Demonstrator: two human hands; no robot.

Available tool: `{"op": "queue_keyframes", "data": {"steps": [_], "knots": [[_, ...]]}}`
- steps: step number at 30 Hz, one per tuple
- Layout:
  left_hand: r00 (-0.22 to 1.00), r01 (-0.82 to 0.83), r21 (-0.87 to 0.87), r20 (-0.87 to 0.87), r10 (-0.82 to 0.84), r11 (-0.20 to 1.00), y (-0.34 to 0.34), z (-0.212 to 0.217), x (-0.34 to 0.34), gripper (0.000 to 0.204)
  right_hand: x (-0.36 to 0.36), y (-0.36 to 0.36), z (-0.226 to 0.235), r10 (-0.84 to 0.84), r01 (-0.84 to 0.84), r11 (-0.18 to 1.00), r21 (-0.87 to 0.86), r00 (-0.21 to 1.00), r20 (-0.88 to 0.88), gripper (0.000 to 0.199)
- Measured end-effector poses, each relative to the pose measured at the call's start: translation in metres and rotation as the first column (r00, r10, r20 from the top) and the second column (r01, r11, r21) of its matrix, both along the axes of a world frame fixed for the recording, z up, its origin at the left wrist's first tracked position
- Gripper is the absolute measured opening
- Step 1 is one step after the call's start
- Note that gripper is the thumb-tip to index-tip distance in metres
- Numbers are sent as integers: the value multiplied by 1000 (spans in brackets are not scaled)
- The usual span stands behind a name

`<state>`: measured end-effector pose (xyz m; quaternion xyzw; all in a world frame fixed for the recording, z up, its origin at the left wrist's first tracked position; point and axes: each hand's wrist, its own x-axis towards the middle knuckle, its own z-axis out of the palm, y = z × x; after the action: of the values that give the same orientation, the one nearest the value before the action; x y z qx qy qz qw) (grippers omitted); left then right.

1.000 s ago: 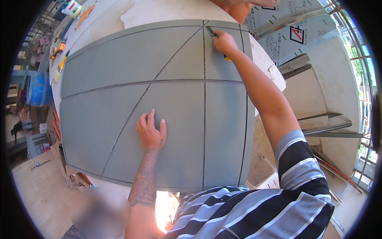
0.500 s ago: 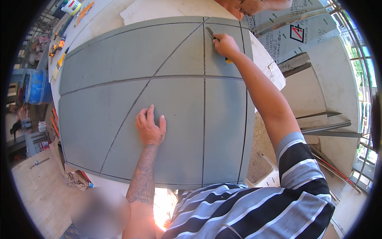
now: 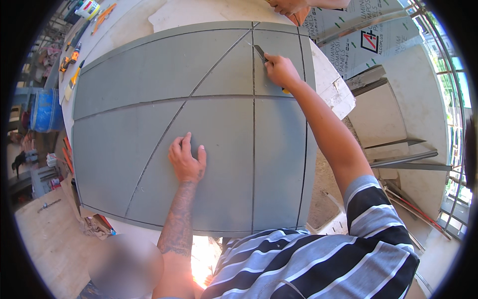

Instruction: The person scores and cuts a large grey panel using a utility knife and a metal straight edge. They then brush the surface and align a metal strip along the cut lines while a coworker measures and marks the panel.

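One blue drum [image 3: 46, 109] stands at the far left, beyond the edge of the pale worktop [image 3: 127, 27]. Near that edge lie an orange-and-black power tool [image 3: 74, 54] and, nearer the person, a yellow-handled tool [image 3: 74, 78]; farther back are a white tub [image 3: 88, 9] and an orange tool [image 3: 103, 19]. Next comes a large grey panel [image 3: 214, 124], flat on the worktop and filling most of its middle, marked with dark straight lines, one of them slanting.

The left hand [image 3: 185, 158] is palm down on the panel's near half, right of the slanting line, its grip loose and partly spread, with nothing in it. To the right, near the far edge, the right hand [image 3: 282, 71] has its grip closed around a narrow dark blade tool [image 3: 259, 53]. The tip is at an upright line; whether it touches the surface I cannot tell. A bit of yellow shows beneath the wrist.

Past the far edge is another person's hand [image 3: 286, 6]. Farther right lie a printed sheet [image 3: 348, 55] and several metal strips [image 3: 408, 158].
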<state>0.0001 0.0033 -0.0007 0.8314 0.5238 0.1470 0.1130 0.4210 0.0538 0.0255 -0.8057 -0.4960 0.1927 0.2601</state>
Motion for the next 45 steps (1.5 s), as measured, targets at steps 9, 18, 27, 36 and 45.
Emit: {"op": "queue_keyframes", "data": {"steps": [9,18,27,36,45], "knots": [[1000,7,21,-23,-6,1000,1,0,0,58,-16,-38,11,26,-28,998,-49,999,-39,41],[999,2,5,-40,-2,1000,2,1,1,59,-32,-73,14,53,-56,996,-68,997,-47,43],[1000,3,2,-24,-3,1000,2,1,0,58,-37,-92,14,13,-15,1000,-23,996,-85,41],[1000,5,-9,-13,-6,1000,1,2,2,57,-18,-53,5,-3,6,999,50,998,-66,39],[1000,-1,-2,-21,1,1000,1,1,1,57,-41,-91,20,28,-38,995,-88,993,-111,43]]}}
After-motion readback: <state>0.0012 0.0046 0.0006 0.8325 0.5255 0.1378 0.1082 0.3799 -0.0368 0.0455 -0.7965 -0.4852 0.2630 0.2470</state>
